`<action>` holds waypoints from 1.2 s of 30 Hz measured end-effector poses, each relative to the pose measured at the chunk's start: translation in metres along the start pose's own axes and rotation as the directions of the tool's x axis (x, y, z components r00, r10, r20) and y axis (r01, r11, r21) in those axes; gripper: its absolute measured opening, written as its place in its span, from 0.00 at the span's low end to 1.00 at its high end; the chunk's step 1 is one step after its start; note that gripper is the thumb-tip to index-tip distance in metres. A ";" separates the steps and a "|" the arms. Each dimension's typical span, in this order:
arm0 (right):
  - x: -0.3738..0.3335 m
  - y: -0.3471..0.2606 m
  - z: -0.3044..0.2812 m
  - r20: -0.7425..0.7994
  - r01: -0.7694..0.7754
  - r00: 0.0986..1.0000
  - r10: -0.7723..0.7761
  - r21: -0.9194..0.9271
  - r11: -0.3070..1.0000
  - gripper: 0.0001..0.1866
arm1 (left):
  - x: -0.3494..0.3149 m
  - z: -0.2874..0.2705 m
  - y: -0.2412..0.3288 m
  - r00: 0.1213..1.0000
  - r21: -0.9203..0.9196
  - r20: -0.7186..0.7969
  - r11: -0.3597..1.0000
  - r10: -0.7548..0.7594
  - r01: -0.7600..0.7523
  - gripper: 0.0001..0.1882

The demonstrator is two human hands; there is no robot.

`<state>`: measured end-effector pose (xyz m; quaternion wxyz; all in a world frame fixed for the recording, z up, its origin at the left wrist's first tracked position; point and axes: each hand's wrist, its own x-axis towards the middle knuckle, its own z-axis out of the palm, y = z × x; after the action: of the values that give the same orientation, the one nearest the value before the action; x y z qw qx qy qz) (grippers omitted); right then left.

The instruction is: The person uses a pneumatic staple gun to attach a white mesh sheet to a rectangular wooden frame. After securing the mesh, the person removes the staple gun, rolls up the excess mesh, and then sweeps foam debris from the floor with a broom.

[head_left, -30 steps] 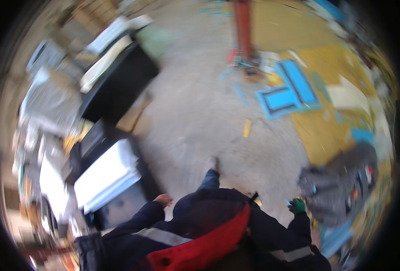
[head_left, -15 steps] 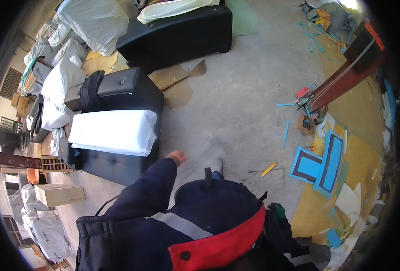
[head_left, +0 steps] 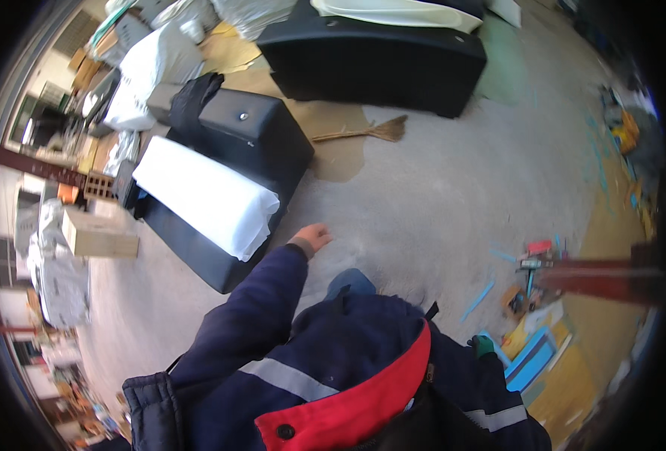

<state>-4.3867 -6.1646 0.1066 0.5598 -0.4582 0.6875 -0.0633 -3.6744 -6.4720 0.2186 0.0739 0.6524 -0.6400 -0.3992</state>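
Observation:
My left hand (head_left: 315, 237) hangs bare at the end of a dark blue sleeve, just right of a black padded seat (head_left: 190, 239). Its fingers are loose and partly bent, with nothing seen in them, and it touches nothing. On that seat lies a long white wrapped bundle (head_left: 205, 197). Of my right hand (head_left: 484, 346) only a small dark green patch, perhaps a glove, shows beyond the jacket; its fingers are hidden. One of my feet (head_left: 351, 283) is on the concrete floor below the left hand.
Ahead stands a black upholstered piece (head_left: 374, 64) with a pale cover on top. A straw broom (head_left: 378, 131) lies before it. At right are a red-brown post (head_left: 596, 279), blue strips and a blue frame (head_left: 532, 359). White bags (head_left: 156, 64) and a wooden box (head_left: 100, 233) stand left.
My view has turned to the right and I have moved forward; the broom and black furniture are nearer. The post and blue frame have shifted lower in view. My left hand remains free.

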 end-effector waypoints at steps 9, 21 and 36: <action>0.273 -0.202 -0.149 -0.127 -0.262 0.902 0.412 0.598 0.758 0.10 | 0.112 -0.134 -0.137 0.841 -0.316 -0.416 0.922 -0.347 0.224 0.16; 0.585 -0.602 0.082 0.257 0.043 0.960 -0.110 0.255 0.966 0.19 | 0.362 -0.302 -0.224 0.618 0.320 -0.786 0.870 0.022 0.375 0.30; 1.180 -0.650 0.386 0.257 0.371 0.918 -0.303 -0.279 0.886 0.46 | 0.452 -0.265 -0.264 0.425 -0.258 -0.774 0.847 -0.469 0.464 0.42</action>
<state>-3.6489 -7.1991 -0.4836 0.5259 -0.6603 0.5361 0.0009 -3.3683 -6.9408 0.0436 0.2478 0.9108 -0.3248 -0.0593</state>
